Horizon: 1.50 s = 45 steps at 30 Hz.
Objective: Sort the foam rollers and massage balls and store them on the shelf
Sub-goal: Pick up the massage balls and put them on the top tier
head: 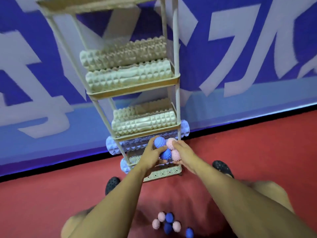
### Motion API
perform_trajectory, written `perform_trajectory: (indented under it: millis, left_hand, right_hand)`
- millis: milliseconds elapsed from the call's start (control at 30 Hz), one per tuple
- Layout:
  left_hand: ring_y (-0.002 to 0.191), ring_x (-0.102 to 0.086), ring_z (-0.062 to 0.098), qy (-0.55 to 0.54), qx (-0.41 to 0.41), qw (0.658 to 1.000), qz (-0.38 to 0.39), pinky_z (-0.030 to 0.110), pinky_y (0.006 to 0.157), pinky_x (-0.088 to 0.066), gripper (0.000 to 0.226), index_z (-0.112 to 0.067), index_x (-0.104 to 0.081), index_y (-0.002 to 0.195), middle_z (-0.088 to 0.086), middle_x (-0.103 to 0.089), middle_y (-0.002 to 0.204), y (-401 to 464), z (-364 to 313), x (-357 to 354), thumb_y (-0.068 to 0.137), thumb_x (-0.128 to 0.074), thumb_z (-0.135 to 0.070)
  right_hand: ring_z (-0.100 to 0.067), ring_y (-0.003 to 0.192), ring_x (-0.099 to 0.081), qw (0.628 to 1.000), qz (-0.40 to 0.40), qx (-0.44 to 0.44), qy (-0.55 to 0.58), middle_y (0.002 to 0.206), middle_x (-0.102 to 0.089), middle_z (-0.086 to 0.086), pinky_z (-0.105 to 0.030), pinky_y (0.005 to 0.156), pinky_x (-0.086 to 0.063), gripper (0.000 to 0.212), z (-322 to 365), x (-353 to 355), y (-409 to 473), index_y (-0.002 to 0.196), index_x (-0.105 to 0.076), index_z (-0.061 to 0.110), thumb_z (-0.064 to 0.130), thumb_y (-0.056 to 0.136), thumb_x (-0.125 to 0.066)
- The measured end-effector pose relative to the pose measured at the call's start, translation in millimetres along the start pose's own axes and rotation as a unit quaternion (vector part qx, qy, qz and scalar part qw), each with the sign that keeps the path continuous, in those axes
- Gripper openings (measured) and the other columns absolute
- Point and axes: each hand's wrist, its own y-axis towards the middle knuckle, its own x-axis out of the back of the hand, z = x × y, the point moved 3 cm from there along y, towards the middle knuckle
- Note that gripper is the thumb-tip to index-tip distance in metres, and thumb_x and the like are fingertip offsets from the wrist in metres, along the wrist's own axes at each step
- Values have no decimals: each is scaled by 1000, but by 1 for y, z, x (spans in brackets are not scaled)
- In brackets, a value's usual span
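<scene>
- Shelf [135, 93]: a tall, narrow rack of tiered trays against the blue wall. It stands directly ahead of the person, between the two feet.
- Upper trays: the two visible middle tiers each hold cream rollers [128, 78], long axes lying across the rack, left to right.
- Lower tier: blue rollers [113, 147] lie on the same left-to-right axis and stick out past the rack on both sides.
- Bottom tray [164, 172]: a perforated cream tray at floor level. It lies just below and slightly nearer than the hands. This looks like the open slot for the balls, though motion blur makes its contents hard to read.
- Left hand [151, 155]: fingers curled around two blue balls [163, 148], one stacked above the other.
- Right hand [181, 152]: fingers curled around two pink balls [173, 148], also stacked. The two hands press the four balls into one cluster.
- Governing relation: the cluster sits directly over the bottom tray, in front of the blue rollers. The release path is probably straight down. Both hands are equally near the tray.
- Loose balls [169, 224]: a mixed pink and blue group on the red floor [257, 152], near the person's body and well apart from the rack.
</scene>
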Motion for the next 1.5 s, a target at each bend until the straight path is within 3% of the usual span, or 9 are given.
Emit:
perform_trajectory:
  millis: [200, 367, 500, 600, 767, 900, 1100, 1233, 1500]
  left_hand:
    - [90, -74, 24, -57, -79, 995, -17, 38, 68, -62, 31, -24, -54, 128, 10, -66, 121, -32, -91, 4, 99, -63, -22]
    - [96, -72, 20, -38, -167, 985, -31, 33, 65, -59, 22, -28, -55, 122, 3, -62, 126, -59, -171, 10, 102, -55, -34]
    - [99, -73, 26, -23, -216, 975, -39, 43, 71, -61, 30, -27, -56, 126, 8, -63, 126, -76, -232, 18, 98, -61, -37]
    - [101, -72, 30, -3, -264, 963, -51, 45, 72, -62, 28, -26, -57, 123, 10, -64, 123, -90, -281, 21, 98, -61, -37]
    - [106, -69, 29, 82, -357, 927, -80, 54, 74, -62, 25, -33, -55, 124, 14, -62, 123, -108, -366, 30, 99, -60, -34]
    - [104, -65, 23, 180, -396, 892, -123, 49, 68, -63, 34, -31, -50, 131, 9, -57, 117, -112, -425, 36, 99, -59, -35]
    - [103, -61, 20, 291, -435, 832, -184, 45, 75, -63, 37, -35, -46, 134, 1, -54, 122, -85, -484, 59, 99, -57, -42]
    - [105, -62, 24, 345, -438, 809, -185, 49, 81, -61, 38, -35, -46, 135, 1, -57, 122, -63, -498, 70, 99, -57, -41]
    - [105, -62, 21, 387, -425, 802, -161, 41, 89, -58, 42, -32, -45, 140, -3, -56, 123, -32, -495, 64, 100, -55, -41]
  right_hand:
    - [-27, 109, -64, 986, 4, 140, -87, 126, -63, -13, -41, 91, -53, 24, 102, -17, -23, 128, -55, 17, 21, 105, -49]
    - [-22, 86, -59, 962, 25, 230, -148, 111, -64, -8, -30, 65, -49, 24, 192, -34, -55, 129, -53, 17, 23, 107, -45]
    - [-26, 110, -65, 931, 28, 299, -206, 124, -64, -6, -46, 95, -53, 32, 257, -48, -73, 128, -52, 31, 46, 100, -48]
    - [-24, 103, -66, 909, 23, 354, -221, 121, -65, -4, -52, 98, -52, 32, 307, -59, -92, 130, -53, 30, 44, 101, -48]
    - [-16, 98, -61, 861, 7, 433, -267, 118, -63, -1, -42, 92, -53, 28, 387, -72, -118, 130, -50, 33, 42, 103, -48]
    - [-20, 109, -58, 811, -17, 486, -325, 128, -61, -4, -39, 99, -46, 35, 442, -80, -121, 137, -48, 24, 39, 105, -46]
    - [-33, 117, -52, 735, -86, 475, -476, 131, -60, -8, -50, 103, -41, 38, 497, -86, -83, 135, -44, 28, 47, 103, -39]
    - [-35, 118, -47, 691, -88, 432, -573, 130, -59, -14, -46, 96, -37, 41, 509, -90, -61, 141, -42, 23, 42, 106, -35]
    - [-27, 101, -61, 689, -65, 387, -609, 116, -66, -8, -42, 87, -48, 49, 512, -89, -27, 137, -46, 28, 57, 97, -47]
